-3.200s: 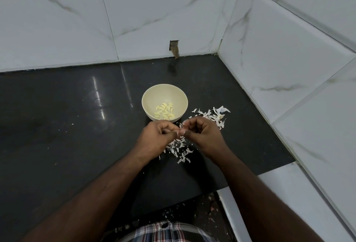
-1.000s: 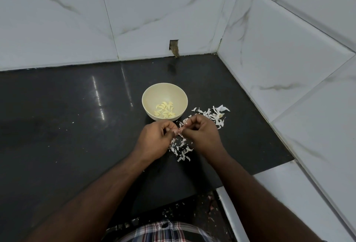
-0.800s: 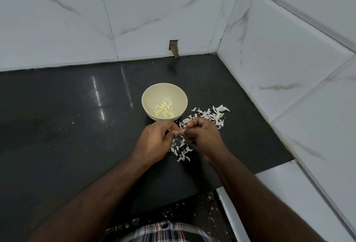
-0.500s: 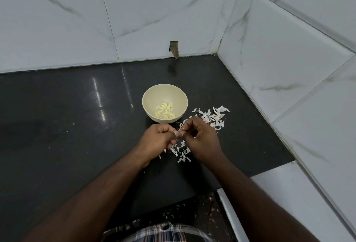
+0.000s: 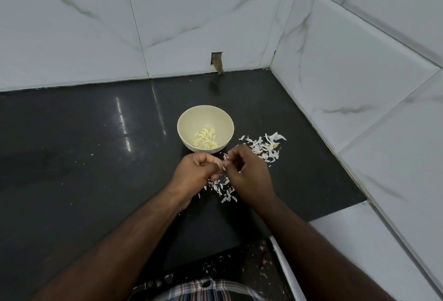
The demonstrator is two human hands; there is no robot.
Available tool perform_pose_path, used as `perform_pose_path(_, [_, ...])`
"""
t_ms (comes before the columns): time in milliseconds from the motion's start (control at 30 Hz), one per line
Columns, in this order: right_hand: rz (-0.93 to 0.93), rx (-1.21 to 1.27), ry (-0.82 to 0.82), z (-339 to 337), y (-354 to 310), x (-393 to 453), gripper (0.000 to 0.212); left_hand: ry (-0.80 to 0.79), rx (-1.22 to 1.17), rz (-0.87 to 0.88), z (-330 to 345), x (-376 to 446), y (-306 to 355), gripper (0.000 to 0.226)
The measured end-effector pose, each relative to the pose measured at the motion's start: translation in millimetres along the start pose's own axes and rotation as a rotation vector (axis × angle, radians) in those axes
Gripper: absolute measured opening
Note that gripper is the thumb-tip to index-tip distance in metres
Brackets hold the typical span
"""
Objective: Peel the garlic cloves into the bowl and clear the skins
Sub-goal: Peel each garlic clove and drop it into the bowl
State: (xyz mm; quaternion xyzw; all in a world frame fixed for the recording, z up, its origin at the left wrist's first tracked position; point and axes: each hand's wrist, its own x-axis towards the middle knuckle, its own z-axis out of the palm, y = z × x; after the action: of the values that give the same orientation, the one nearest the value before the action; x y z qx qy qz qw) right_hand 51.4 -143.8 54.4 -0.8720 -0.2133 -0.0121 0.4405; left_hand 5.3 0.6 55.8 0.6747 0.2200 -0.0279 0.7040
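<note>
Now, clove: a small garlic clove (image 5: 224, 162), mostly hidden, papery white skin showing between the fingertips.
Left hand (image 5: 194, 174): fingers curled, pinching the clove just in front of the bowl.
Right hand (image 5: 247, 176): fingertips pinched on the clove's skin, touching the left.
Bowl (image 5: 205, 114): cream, round, mid-desk toward the back right corner, pale yellow peeled cloves (image 5: 206, 142) on its bottom.
Skins (image 5: 262, 146): white flakes strewn right of the bowl and under the hands.
Desk (image 5: 84, 144): glossy black, against white marbled wall tiles (image 5: 191, 17).
</note>
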Motion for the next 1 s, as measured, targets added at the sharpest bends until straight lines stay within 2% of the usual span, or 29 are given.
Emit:
perform_pose_path(67, [0.21, 0.2, -0.007, 1, -3, 2, 0.015, 0.008, 0.004, 0.057, 0, 0, -2, 0.007])
perform_pose_path(133, [0.387, 0.512, -0.017, 1, -5, 5, 0.016, -0.005, 0.0, 0.096, 0, -1, -3, 0.006])
perform_pose_path(200, [0.482, 0.677, -0.055, -2, -6, 7, 0.015, -0.007, -0.007, 0.126, 0, -1, -3, 0.005])
perform_pose_path(333, [0.474, 0.644, -0.135, -10, -7, 7, 0.007, -0.004, 0.032, 0.174, -1, -1, -3, 0.008])
perform_pose_path(400, [0.452, 0.602, -0.147, -13, -7, 7, 0.014, -0.005, 0.039, 0.18, -2, 0, -4, 0.008])
perform_pose_path(600, [0.329, 0.547, -0.088, -12, -8, 8, 0.018, -0.01, 0.009, 0.115, -1, 1, -3, 0.005])
perform_pose_path(833, [0.584, 0.984, -0.144, -9, -12, 12, 0.018, -0.084, -0.197, -0.001, -3, 0, 2, 0.007])
perform_pose_path(933, [0.599, 1.021, -0.165, -11, -11, 11, 0.018, -0.091, -0.22, -0.036, -3, 0, 3, 0.01])
perform_pose_path(1000, [0.526, 0.948, -0.165, -12, -11, 10, 0.016, -0.098, -0.23, -0.056, -4, 0, 4, 0.01])
